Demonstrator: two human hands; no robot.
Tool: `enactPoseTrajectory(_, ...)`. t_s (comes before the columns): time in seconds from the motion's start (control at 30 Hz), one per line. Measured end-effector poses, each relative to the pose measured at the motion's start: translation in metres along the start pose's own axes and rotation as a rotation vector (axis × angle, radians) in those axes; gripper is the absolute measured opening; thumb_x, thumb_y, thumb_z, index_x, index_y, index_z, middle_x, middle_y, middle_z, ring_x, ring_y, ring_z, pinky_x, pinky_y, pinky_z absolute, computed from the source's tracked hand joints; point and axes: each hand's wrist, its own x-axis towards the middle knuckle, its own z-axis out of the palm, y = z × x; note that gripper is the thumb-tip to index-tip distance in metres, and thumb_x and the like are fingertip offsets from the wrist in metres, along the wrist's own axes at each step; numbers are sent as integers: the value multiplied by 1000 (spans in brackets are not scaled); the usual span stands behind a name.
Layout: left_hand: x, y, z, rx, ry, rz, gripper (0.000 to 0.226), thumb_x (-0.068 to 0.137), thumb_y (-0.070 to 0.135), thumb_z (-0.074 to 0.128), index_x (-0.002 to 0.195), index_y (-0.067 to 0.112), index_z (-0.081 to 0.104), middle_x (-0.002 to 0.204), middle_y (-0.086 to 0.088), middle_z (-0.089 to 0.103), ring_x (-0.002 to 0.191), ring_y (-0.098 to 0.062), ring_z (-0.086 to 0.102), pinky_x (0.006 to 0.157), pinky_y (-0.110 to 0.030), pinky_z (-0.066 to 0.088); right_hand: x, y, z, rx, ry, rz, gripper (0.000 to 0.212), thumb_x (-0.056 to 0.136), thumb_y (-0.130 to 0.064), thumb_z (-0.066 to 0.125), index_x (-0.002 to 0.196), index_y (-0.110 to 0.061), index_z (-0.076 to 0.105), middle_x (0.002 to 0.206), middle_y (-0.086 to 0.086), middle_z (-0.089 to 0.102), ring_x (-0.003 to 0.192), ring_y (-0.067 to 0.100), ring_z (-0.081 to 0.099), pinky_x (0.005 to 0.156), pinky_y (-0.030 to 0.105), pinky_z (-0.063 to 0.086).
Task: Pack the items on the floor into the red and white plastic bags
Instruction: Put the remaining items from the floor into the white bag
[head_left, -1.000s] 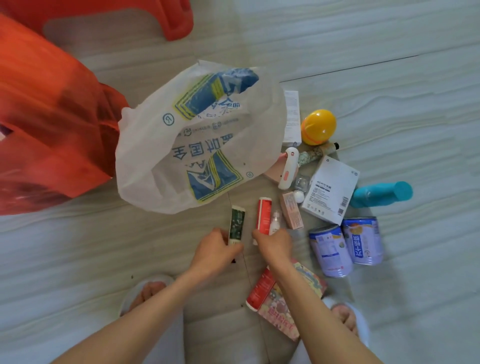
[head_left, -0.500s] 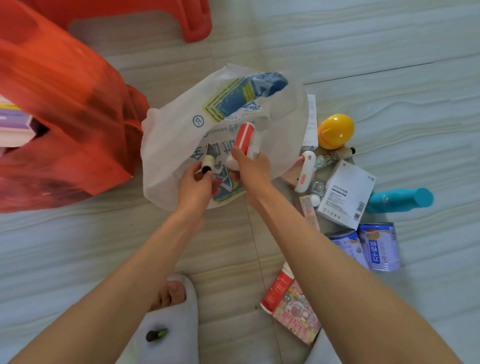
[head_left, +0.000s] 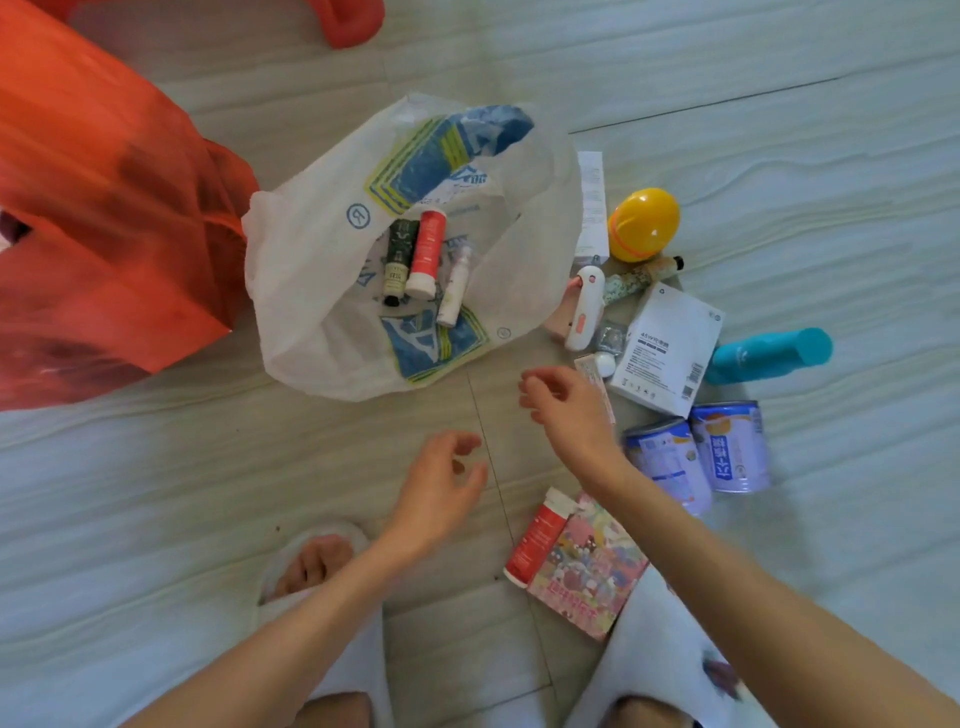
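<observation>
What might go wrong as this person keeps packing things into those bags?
The white bag is thin and slumps open on the floor, so the two heavy-looking tins could strain or tip it. The yellow egg-shaped toy and teal bottle are round and may roll away if nudged. Small bits near the white box are crowded, so the empty right hand might knock neighbours.

Bare floor (head_left: 322, 467) between the white bag (head_left: 311, 322) and both hands. White bag's mouth gaping, three small tubes (head_left: 423, 260) inside. To the right, crowded: white box (head_left: 667, 348), two cans (head_left: 696, 457), teal bottle (head_left: 769, 356). Red bag (head_left: 104, 218) walling off the left.
</observation>
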Motion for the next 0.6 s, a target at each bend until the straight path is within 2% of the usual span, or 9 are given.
enactPoseTrajectory(0.07, -12, -11, 18, 155, -154, 35, 34, 86, 17, 59, 118, 7, 54, 118, -12, 54, 96, -18, 53, 82, -16, 36, -20, 29, -22, -241, -41, -21, 18, 92, -15, 50, 103, -14, 64, 100, 1, 66, 95, 16, 62, 87, 29, 48)
enactPoseTrajectory(0.17, -26, -15, 38, 334, -285, 105, 48, 85, 30, 59, 126, 10, 45, 125, -8, 49, 113, -21, 48, 93, -23, 36, -45, 65, -53, -476, -106, -29, 21, 93, -18, 51, 110, -11, 61, 107, 5, 64, 98, 16, 59, 86, 25, 44)
enactPoseTrajectory(0.23, -32, -15, 49, 473, -354, 163, 53, 83, 40, 60, 125, 13, 43, 124, -6, 49, 113, -22, 48, 91, -30, 40, -57, 84, -67, -634, -163, -61, 29, 91, -22, 54, 118, -11, 56, 115, 7, 59, 108, 20, 54, 88, 23, 39)
enactPoseTrajectory(0.3, -34, -16, 56, 573, -393, 182, 53, 79, 45, 63, 118, 14, 44, 118, -6, 50, 106, -24, 50, 83, -34, 42, -60, 97, -69, -796, -229, -118, 43, 88, -31, 58, 125, -11, 49, 119, 8, 53, 114, 24, 49, 92, 28, 38)
enactPoseTrajectory(0.4, -31, -17, 62, 615, -408, 120, 44, 77, 42, 65, 105, 13, 48, 110, -8, 50, 99, -26, 51, 77, -34, 40, -58, 104, -55, -1001, -279, -124, 66, 79, -42, 66, 130, -9, 39, 123, 9, 45, 114, 26, 44, 95, 33, 38)
enactPoseTrajectory(0.5, -30, -10, 59, 555, -321, 70, 27, 79, 34, 62, 93, 14, 52, 106, -10, 51, 93, -26, 52, 74, -31, 39, -54, 104, -46, -1083, -240, -117, 69, 77, -41, 69, 129, -8, 37, 126, 10, 43, 113, 26, 43, 94, 32, 37)
enactPoseTrajectory(0.6, -21, -7, 45, 602, -202, 83, 28, 80, 27, 58, 103, 12, 55, 107, -10, 53, 98, -27, 50, 80, -31, 39, -52, 106, -45, -1025, -185, -59, 70, 74, -42, 72, 125, -9, 38, 126, 10, 43, 115, 26, 43, 94, 32, 37)
